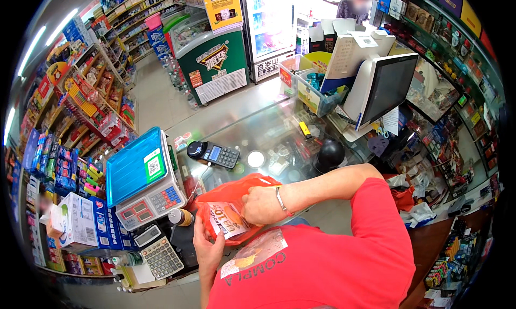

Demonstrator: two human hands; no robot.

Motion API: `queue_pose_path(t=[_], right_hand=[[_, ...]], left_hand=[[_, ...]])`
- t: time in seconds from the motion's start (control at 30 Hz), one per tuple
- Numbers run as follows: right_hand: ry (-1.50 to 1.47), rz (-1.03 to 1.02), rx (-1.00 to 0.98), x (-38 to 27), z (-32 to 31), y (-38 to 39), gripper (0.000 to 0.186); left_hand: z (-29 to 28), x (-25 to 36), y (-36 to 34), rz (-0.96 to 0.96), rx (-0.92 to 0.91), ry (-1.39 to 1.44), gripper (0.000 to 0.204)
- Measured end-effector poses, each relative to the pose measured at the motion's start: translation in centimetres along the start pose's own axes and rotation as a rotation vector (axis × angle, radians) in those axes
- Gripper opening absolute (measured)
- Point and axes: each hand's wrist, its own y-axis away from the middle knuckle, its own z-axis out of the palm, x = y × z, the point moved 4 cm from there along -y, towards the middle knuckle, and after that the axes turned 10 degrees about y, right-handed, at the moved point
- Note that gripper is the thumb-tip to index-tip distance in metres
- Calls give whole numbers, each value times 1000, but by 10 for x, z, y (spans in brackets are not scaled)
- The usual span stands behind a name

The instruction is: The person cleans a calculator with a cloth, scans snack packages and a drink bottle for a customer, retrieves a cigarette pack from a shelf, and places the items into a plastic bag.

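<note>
A red plastic bag [231, 191] stands at the near edge of the glass counter, its mouth spread. In its opening sits a white and orange printed packet [226, 218]. My left hand [208, 251] is closed on the near left side of the bag, thumb and fingers pinching its edge beside the packet. Reaching in from the right, my right hand [259, 205] is curled at the packet's right edge, with a metal bracelet [281, 199] on the wrist. Its fingertips are hidden under the knuckles.
Left of the bag stand a weighing scale [145, 174], a calculator [161, 258] and a brown-topped jar [181, 217]. A card terminal [215, 154] lies beyond it. Farther right are a black dome-shaped object [329, 154], a plastic bin [317, 96] and a monitor [387, 88].
</note>
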Motion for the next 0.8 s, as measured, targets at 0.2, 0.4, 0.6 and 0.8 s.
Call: queue_pose_path(t=[0.2, 0.4, 0.6, 0.8], right_hand=[[119, -102, -100, -9, 1, -7, 17], [-70, -83, -139, 5, 15, -1, 28], [-265, -95, 134, 19, -1, 26, 43], [-257, 268, 667, 37, -11, 70, 49]], left_hand=[[-4, -1, 1, 21, 7, -29, 77], [-14, 4, 2, 183, 119, 108, 69], [-18, 6, 5, 188, 185, 284, 60], [-11, 17, 4, 144, 171, 304, 56]])
